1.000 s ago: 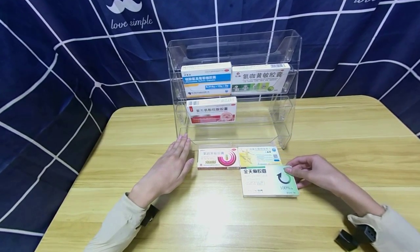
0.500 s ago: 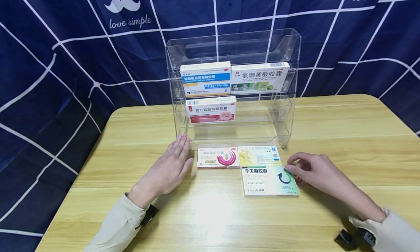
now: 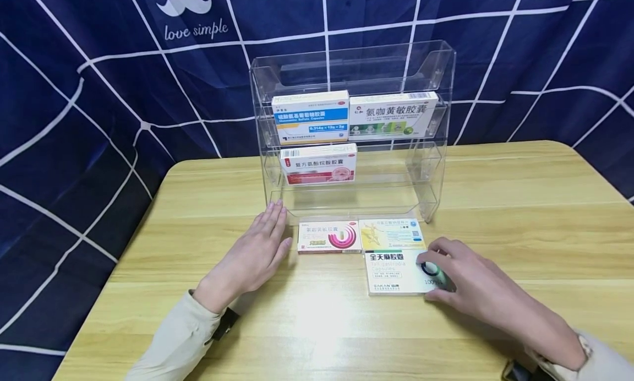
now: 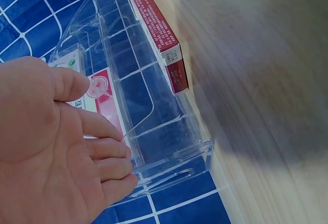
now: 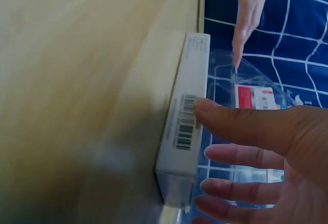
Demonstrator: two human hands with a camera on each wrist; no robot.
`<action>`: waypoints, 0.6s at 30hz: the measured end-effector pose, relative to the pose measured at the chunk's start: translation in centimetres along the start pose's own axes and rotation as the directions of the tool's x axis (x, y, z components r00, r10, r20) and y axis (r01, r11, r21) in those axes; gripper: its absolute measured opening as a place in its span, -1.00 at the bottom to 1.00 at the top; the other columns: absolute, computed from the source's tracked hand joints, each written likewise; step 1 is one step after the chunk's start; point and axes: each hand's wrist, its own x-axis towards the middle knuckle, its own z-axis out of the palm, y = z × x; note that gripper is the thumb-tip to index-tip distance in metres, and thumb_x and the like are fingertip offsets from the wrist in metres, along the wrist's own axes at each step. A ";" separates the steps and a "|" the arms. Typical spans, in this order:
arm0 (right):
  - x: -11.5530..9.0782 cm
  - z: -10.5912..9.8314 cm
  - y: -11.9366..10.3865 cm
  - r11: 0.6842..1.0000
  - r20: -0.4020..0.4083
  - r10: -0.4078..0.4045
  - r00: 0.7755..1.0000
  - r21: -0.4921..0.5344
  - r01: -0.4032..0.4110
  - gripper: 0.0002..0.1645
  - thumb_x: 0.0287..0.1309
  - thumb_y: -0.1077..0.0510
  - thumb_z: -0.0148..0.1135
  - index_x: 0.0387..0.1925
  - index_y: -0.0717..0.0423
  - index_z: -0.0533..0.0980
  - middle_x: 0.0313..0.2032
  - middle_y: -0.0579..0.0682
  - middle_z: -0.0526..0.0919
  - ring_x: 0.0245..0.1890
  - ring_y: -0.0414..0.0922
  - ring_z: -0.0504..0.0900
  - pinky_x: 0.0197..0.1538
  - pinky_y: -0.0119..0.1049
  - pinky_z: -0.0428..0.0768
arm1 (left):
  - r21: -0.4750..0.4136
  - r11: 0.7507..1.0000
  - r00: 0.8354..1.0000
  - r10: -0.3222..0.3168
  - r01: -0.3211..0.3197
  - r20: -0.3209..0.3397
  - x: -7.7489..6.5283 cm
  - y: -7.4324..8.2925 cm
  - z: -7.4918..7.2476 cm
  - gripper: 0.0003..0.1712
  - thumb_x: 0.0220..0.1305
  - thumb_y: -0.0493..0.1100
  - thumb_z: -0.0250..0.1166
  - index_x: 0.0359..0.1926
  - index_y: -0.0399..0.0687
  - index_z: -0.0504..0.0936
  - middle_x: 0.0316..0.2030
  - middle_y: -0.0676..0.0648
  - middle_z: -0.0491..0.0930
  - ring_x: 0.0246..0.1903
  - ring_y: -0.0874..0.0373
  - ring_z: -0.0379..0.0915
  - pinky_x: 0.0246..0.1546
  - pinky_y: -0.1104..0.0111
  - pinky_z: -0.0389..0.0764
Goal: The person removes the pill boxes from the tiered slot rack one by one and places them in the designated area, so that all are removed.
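Observation:
My left hand lies with straight fingers, fingertips right at the lower left front corner of the clear acrylic rack; its palm shows in the left wrist view. My right hand reaches over the right end of a white-and-green capsule box lying flat on the table. In the right wrist view the thumb overlaps the box's barcoded edge, with the other fingers spread above its top face. Behind that box lies a yellow-and-white medicine box, and left of this a white-and-pink medicine box.
On one tier of the rack stand a blue-and-white box and a white-and-green box. Below them is a white-and-red box at the left. A navy checked cloth hangs behind the wooden table.
My right hand has moved from the capsule box's right edge to over its right end, thumb now at the near edge. The left hand and the boxes stay in place.

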 end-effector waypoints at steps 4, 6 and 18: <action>-0.1 0.4 -0.2 0.999 -0.026 -0.033 0.999 -0.016 0.033 -0.36 -0.39 -0.01 0.64 -0.15 0.09 0.63 -0.17 0.05 0.57 -0.18 -0.01 0.56 -0.21 -0.04 0.64 | 0.005 1.000 1.000 0.004 -0.004 0.000 0.1 0.0 0.1 -0.30 0.54 0.00 -0.21 0.43 -0.46 -0.05 0.45 -0.39 -0.16 0.45 -0.19 -0.26 0.44 0.03 -0.05; -0.1 0.5 -0.2 0.999 -0.029 -0.030 0.999 -0.013 0.029 -0.36 -0.38 -0.02 0.64 -0.14 0.11 0.63 -0.16 0.05 0.57 -0.17 0.00 0.56 -0.21 -0.03 0.64 | 0.007 1.000 1.000 0.002 -0.002 0.004 0.1 0.1 0.0 -0.30 0.54 0.00 -0.23 0.43 -0.45 -0.06 0.45 -0.38 -0.17 0.46 -0.18 -0.27 0.44 0.03 -0.06; 0.1 0.6 -0.1 1.000 0.007 -0.002 1.000 0.019 0.002 -0.37 -0.34 -0.02 0.63 -0.12 0.09 0.63 -0.11 0.08 0.57 -0.08 0.06 0.54 -0.09 0.05 0.62 | 0.010 1.000 0.999 -0.016 0.016 0.028 0.0 0.2 -0.2 -0.30 0.54 0.01 -0.22 0.44 -0.44 -0.07 0.45 -0.34 -0.23 0.46 -0.19 -0.27 0.45 0.05 -0.08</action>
